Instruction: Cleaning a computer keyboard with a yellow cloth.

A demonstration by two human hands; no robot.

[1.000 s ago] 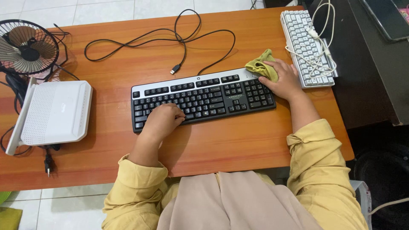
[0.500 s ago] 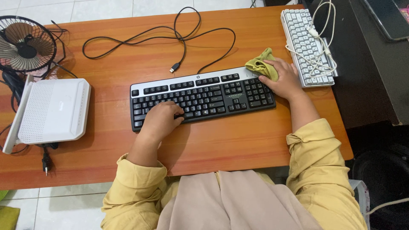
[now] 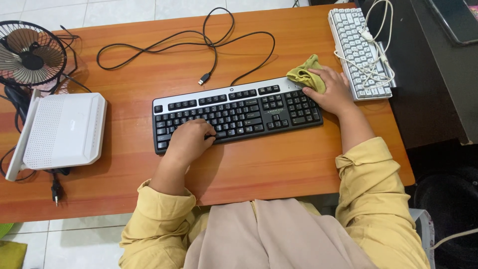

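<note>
Right hand (image 3: 334, 91) clamps a crumpled olive-green cloth (image 3: 304, 74) on the black-and-silver keyboard's (image 3: 237, 113) corner; left hand (image 3: 190, 139), loosely curled, rests on keys. White keyboard (image 3: 357, 54) just beside.

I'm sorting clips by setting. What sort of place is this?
Probably a home desk or small workspace: an orange wooden table on white tiled floor carries a black and silver computer keyboard, a white box-shaped router and a small black desk fan.

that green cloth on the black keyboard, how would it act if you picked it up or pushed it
The green cloth lies bunched and creased under the right hand, so it is probably floppy and would droop when lifted. It looks thin, so likely light. Pushed along the black keyboard, it would probably crumple and drag rather than roll.
</note>
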